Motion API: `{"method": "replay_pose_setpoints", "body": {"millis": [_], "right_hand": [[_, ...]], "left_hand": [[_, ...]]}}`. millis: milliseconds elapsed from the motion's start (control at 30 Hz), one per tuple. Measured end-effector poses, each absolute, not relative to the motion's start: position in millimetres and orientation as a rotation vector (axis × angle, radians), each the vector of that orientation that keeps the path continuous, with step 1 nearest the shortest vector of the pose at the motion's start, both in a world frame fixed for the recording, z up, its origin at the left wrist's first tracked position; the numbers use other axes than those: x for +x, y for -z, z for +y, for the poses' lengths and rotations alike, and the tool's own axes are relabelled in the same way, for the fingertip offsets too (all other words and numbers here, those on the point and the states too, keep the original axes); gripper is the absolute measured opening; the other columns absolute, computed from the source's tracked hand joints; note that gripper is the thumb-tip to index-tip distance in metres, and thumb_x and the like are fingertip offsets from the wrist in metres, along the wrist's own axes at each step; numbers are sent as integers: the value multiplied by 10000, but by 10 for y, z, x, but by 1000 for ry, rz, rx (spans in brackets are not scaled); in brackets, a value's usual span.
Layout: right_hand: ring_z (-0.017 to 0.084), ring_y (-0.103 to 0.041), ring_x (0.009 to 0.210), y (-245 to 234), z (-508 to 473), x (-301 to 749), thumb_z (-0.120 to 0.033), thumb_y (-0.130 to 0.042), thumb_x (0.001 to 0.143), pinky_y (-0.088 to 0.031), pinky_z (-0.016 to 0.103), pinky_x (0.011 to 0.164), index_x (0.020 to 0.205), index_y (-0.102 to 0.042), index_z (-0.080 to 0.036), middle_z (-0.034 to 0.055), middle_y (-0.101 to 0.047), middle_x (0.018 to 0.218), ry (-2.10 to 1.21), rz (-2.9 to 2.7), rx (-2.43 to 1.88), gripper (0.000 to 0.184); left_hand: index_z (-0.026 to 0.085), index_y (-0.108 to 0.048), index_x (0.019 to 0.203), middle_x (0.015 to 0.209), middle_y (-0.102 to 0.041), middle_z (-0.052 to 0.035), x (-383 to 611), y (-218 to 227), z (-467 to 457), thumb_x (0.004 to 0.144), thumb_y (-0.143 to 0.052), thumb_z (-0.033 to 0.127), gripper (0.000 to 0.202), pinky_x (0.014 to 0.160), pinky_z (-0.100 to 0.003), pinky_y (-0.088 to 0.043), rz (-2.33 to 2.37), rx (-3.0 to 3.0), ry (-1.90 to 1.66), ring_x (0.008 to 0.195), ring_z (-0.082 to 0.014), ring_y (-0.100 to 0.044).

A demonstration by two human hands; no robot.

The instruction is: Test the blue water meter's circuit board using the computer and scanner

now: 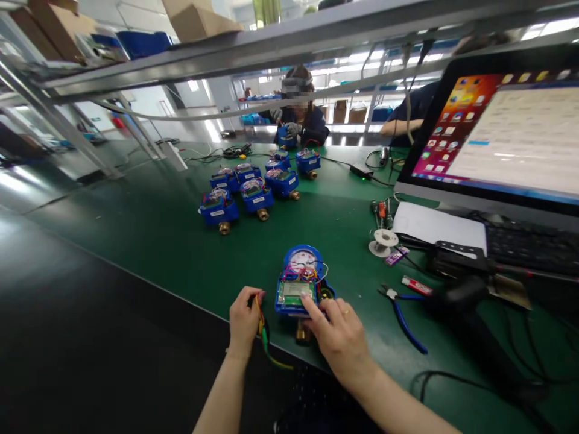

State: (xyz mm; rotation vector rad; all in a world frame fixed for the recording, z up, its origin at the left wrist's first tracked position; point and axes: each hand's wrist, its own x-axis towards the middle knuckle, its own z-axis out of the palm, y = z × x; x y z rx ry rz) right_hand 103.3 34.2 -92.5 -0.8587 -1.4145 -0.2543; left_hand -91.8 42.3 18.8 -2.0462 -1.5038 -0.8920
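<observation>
- Green bench (pixel 149 229) runs across the shop floor; metal rack (pixel 280 36) overhead w/ cardboard boxes (pixel 199 18).
- Monitor (pixel 502 132) at right, lit, desktop icons + a pale window showing; keyboard (pixel 534 247) below it, white paper (pixel 434 226) just beside.
- Co-worker (pixel 298 108) at far side of bench, gloved hands on a blue unit; second person's arm (pixel 402 126) behind monitor edge.
- Batch of blue meters (pixel 253 181) mid-bench, approx 7, brass fittings toward camera, well apart from the near one.
- Meter (pixel 301 280) at near bench edge, betw. both hands: blue housing, cover off, dial on top, green board + coloured wires exposed, brass fitting at bottom.
- R hand (pixel 337 337): fingers part-curled, index tip pressing on meter's board area; nothing clasped. Ring on one finger.
- L hand (pixel 244 319): closed round clip leads (pixel 262 328), yellow/green/red, just left of meter; green lead trails off bench edge.
- Blue pliers (pixel 404 313) right of meter, lying flat, jaws toward meter.
- Solder spool (pixel 383 241) + small red tool (pixel 416 285) near pliers.
</observation>
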Motion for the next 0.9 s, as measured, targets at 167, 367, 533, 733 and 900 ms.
{"method": "replay_pose_setpoints", "body": {"millis": [167,367,533,733,900], "right_hand": [[137,-424,805,672,720,995,-239,-524,810,-407,261,684,1266,-463,-226,57,-485,846,200,-1479,-894,460],[134,-457,865,357,1126,1015,-292,-408,877,-403,248,733,1266,-471,-297,47,-513,931,18,-1624,-1046,394],[159,-471,899,123,1212,1003,-283,-392,877,-402,267,723,1289,-440,-311,47,-511,968,8,-1698,-1130,415],[166,-490,938,74,1564,1132,-274,-409,868,-422,275,746,1286,-442,-314,46,-518,990,4,-1691,-1181,421],[168,-498,926,127,2138,1402,-256,-408,865,-428,283,759,1297,-437,-310,60,-524,1000,32,-1642,-1252,437]], "left_hand": [[140,-549,780,747,-534,-6,-931,-166,457,866,-475,307,202,673,-206,-369,-1558,-2012,932,710,-95,-489],[136,-546,748,714,-521,0,-911,-172,488,846,-492,267,172,659,-223,-346,-1649,-1982,955,688,-98,-475],[135,-541,751,717,-517,-6,-901,-172,493,850,-486,276,181,673,-231,-348,-1698,-1982,930,699,-107,-474],[155,-538,727,691,-530,-4,-939,-133,461,863,-448,351,254,624,-216,-367,-1642,-2016,915,663,-106,-500],[194,-557,712,674,-541,-16,-986,-103,527,872,-415,414,307,599,-214,-418,-1601,-2027,876,619,-116,-527]]}}
